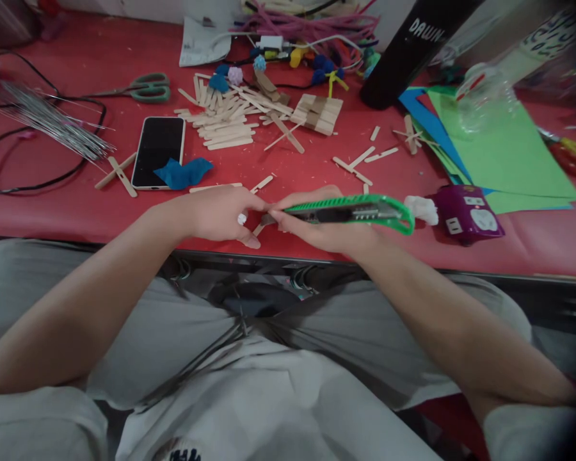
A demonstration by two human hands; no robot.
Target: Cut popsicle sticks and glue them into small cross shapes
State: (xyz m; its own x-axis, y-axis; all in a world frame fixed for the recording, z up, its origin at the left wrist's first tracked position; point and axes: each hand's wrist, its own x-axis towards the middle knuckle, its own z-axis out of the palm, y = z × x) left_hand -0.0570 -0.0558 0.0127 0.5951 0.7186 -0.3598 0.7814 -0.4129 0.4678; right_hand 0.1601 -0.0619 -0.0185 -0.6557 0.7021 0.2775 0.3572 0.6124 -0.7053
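My right hand [324, 224] is closed around a green box cutter [388, 208], its handle pointing right and its blade toward my left hand. The blade tip meets a wooden craft stick [259, 228] at the front of the red table [77, 214]. My left hand [206, 214], wearing a ring with a white top, pinches that stick between thumb and forefinger; its far part is hidden. Loose craft sticks [263, 184] lie just beyond my fingers. Left of them, a blue crumpled scrap [185, 173] partly covers a phone [158, 147].
A heap of craft sticks [228, 121] lies behind my hands, with a joined stick panel [317, 114] beside it. Scissors [148, 88] and thin wires [60, 121] are left. A black bottle [398, 57], green paper [513, 147] and a purple socket block [468, 214] stand right.
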